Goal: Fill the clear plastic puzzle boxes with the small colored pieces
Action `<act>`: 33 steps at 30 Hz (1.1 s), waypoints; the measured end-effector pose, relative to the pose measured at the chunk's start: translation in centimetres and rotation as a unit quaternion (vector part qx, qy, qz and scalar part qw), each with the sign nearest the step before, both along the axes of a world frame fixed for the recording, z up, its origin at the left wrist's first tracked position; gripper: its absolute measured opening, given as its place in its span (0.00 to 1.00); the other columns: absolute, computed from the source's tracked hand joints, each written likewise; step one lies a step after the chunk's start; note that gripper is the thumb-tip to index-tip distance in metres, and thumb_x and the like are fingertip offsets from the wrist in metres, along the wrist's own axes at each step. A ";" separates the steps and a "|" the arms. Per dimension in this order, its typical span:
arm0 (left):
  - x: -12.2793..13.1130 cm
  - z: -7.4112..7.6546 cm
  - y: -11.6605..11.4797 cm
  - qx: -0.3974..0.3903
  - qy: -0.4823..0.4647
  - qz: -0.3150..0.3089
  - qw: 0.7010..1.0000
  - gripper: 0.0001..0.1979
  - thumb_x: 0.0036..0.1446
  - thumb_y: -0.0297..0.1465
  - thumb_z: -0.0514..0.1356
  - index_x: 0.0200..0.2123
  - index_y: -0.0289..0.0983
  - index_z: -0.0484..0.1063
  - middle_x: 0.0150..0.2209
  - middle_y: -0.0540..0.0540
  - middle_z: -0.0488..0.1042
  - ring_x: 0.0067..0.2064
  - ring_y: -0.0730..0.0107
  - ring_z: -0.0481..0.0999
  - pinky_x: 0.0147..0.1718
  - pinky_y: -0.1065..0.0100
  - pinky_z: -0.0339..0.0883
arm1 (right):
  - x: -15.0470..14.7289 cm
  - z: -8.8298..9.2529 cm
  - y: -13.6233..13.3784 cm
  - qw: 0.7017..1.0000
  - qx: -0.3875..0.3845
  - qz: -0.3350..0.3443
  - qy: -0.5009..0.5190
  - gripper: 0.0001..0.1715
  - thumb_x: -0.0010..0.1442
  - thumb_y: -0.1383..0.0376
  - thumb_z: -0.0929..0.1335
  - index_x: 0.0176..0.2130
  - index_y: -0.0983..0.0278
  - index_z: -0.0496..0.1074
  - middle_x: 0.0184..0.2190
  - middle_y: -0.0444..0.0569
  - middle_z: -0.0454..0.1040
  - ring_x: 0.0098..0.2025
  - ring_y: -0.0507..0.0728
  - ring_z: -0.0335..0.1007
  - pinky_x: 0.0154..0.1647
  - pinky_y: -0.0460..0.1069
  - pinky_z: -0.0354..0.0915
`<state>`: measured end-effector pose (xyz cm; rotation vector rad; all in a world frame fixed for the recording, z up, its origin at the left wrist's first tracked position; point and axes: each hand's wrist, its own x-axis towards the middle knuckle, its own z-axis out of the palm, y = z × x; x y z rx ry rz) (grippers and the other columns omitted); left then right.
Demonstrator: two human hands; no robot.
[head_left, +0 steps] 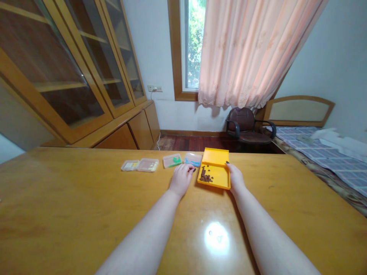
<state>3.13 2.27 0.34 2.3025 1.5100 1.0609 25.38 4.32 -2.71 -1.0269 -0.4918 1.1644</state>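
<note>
An open yellow box (220,177) with a hinged lid is gripped at its right edge by my right hand (236,178), thumb on the rim. Its near side appears tilted, and several small dark brown pieces (205,175) lie gathered toward the box's left side. My left hand (181,178) is just left of the box, its fingers curled together; what they hold, if anything, is too small to name. Behind that hand are a clear tray with green pieces (176,160) and another with blue pieces (192,160).
Farther left on the wooden table (86,206) sit a clear container with pale pieces (147,165) and a smaller one with a yellowish content (130,165). Beyond the table stand a glass-door cabinet (123,110), a brown armchair (242,120) and a bed (323,149).
</note>
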 end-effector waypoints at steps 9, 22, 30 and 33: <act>0.7 -0.4 -1.0 -0.071 0.032 -0.127 0.989 0.52 0.37 0.42 0.67 0.61 0.41 0.41 0.62 0.40 0.46 0.62 0.54 0.45 0.59 0.53 0.43 | -0.2 0.2 -0.1 0.999 -0.014 0.025 -0.018 0.10 0.45 0.64 0.68 0.30 0.67 0.70 0.25 0.48 0.76 0.28 0.59 0.73 0.30 0.53 0.70; 0.9 0.0 -1.0 -0.182 -0.118 -0.192 0.957 0.52 0.41 0.28 0.64 0.62 0.42 0.33 0.59 0.41 0.56 0.58 0.60 0.58 0.57 0.57 0.54 | -0.5 0.9 -0.4 0.996 -0.007 0.082 -0.036 0.10 0.46 0.65 0.68 0.32 0.66 0.71 0.29 0.49 0.76 0.29 0.58 0.73 0.31 0.51 0.70; 0.8 0.1 -1.1 -0.163 -0.132 -0.192 0.959 0.55 0.39 0.34 0.67 0.63 0.40 0.32 0.62 0.39 0.49 0.61 0.57 0.52 0.59 0.56 0.49 | -0.5 0.8 -0.5 0.989 0.025 0.142 -0.036 0.16 0.45 0.65 0.69 0.37 0.64 0.71 0.34 0.49 0.77 0.33 0.58 0.74 0.33 0.51 0.70; 0.7 0.4 -1.2 -0.163 -0.152 -0.214 0.951 0.53 0.43 0.35 0.65 0.63 0.39 0.31 0.62 0.38 0.49 0.61 0.57 0.52 0.58 0.56 0.51 | -0.8 0.6 -0.7 0.990 0.038 0.138 -0.007 0.15 0.47 0.65 0.68 0.38 0.64 0.71 0.37 0.48 0.76 0.36 0.57 0.74 0.37 0.51 0.69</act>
